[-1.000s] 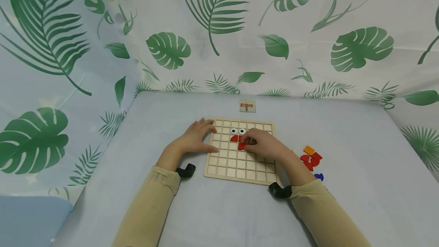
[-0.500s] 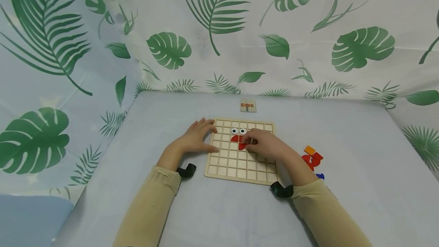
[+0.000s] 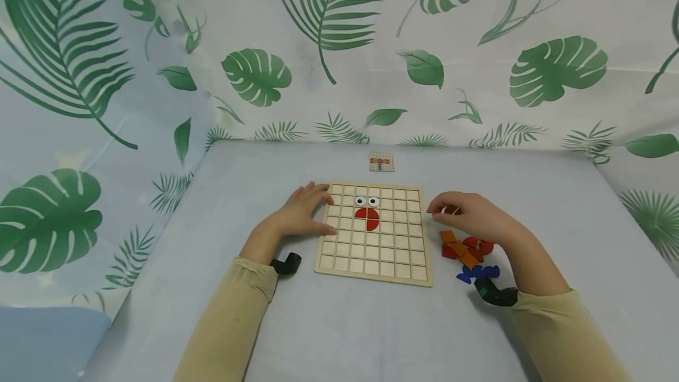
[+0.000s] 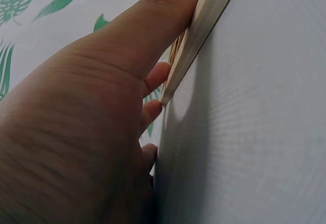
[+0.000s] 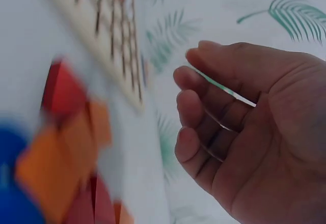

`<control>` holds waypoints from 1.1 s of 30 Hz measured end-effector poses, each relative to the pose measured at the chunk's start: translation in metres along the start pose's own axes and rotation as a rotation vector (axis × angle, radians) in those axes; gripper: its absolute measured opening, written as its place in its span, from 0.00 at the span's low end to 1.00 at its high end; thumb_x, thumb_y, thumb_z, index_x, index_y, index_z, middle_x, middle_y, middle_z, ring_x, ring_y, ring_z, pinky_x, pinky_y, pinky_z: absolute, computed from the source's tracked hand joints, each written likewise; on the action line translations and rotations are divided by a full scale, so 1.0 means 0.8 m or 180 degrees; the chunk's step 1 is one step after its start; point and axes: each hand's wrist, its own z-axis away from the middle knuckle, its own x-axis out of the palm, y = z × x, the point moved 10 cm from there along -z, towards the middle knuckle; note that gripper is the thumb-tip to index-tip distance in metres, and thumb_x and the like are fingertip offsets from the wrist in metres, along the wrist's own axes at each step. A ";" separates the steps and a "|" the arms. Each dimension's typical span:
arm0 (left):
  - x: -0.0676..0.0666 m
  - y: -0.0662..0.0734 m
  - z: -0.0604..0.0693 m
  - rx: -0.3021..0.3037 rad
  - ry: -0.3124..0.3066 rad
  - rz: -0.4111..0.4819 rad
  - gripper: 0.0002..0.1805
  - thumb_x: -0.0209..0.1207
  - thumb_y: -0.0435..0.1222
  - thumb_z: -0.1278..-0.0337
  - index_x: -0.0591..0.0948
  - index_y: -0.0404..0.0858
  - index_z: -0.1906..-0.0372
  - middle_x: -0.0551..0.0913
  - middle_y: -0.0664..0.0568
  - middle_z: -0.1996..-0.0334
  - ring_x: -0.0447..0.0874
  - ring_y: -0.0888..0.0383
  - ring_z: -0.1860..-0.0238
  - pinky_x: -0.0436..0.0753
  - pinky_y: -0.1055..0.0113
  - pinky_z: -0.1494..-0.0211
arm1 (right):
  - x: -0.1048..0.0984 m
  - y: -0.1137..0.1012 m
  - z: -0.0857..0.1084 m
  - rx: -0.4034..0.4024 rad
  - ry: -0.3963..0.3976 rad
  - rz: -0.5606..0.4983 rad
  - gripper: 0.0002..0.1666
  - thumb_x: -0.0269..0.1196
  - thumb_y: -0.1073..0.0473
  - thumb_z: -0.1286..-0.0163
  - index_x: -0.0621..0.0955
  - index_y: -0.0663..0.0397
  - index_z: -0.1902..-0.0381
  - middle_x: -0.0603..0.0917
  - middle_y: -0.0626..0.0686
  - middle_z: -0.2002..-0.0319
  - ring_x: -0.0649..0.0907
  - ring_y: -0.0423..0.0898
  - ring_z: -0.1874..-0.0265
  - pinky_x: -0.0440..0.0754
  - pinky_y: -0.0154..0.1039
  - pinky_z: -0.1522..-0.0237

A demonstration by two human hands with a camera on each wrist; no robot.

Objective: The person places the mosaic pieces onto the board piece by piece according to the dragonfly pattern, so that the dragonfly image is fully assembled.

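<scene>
A square wooden grid board (image 3: pixel 373 252) lies on the table, with two round eye pieces (image 3: pixel 367 201) in its upper cells. Just below them sit red quarter-circle pieces (image 3: pixel 373 224). My left hand (image 3: pixel 301 211) rests on the board's left edge, thumb and fingers spread; in the left wrist view the thumb (image 4: pixel 147 25) lies on the rim. My right hand (image 3: pixel 472 214) hovers beyond the board's right edge, above the loose pieces. Its fingers (image 5: pixel 191 107) are loosely bent with nothing between them in the right wrist view.
Right of the board lie loose orange pieces (image 3: pixel 459 249), red pieces (image 3: pixel 485 247) and blue pieces (image 3: pixel 491 272). A small picture card (image 3: pixel 381 161) lies behind the board. Leaf-printed cloth (image 3: pixel 371 75) hangs at the back and left.
My right hand has left the red pieces on the board and moved right, over beside the loose pieces, uncovering the grid's right side. The left hand stays on the board's edge.
</scene>
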 end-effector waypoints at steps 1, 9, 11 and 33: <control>0.000 0.000 0.000 -0.0010 -0.0004 0.0002 0.36 0.65 0.65 0.55 0.70 0.53 0.43 0.51 0.53 0.24 0.37 0.48 0.24 0.34 0.58 0.25 | -0.003 0.007 0.006 0.0043 -0.0008 0.0003 0.13 0.62 0.50 0.29 0.81 0.47 0.50 0.81 0.47 0.60 0.78 0.48 0.62 0.81 0.41 0.62; -0.002 0.000 0.002 -0.0020 0.0009 -0.0002 0.36 0.66 0.65 0.55 0.70 0.53 0.44 0.52 0.53 0.24 0.37 0.48 0.24 0.34 0.58 0.25 | -0.021 0.069 0.050 0.0407 -0.0010 -0.0174 0.16 0.63 0.48 0.30 0.80 0.48 0.50 0.82 0.52 0.62 0.79 0.51 0.63 0.80 0.43 0.65; -0.002 0.000 0.002 -0.0012 0.0020 -0.0004 0.36 0.66 0.65 0.55 0.70 0.53 0.44 0.52 0.53 0.24 0.37 0.47 0.24 0.34 0.57 0.25 | -0.023 0.083 0.058 0.0462 -0.0008 -0.0166 0.16 0.63 0.47 0.30 0.81 0.48 0.50 0.82 0.51 0.62 0.79 0.50 0.62 0.81 0.43 0.63; 0.001 -0.003 -0.001 0.0034 0.0037 0.0005 0.37 0.65 0.66 0.56 0.70 0.54 0.43 0.51 0.53 0.24 0.37 0.47 0.24 0.34 0.57 0.25 | 0.013 0.116 0.084 0.0179 -0.0263 0.0057 0.14 0.69 0.46 0.37 0.80 0.41 0.57 0.73 0.47 0.72 0.74 0.44 0.67 0.72 0.35 0.71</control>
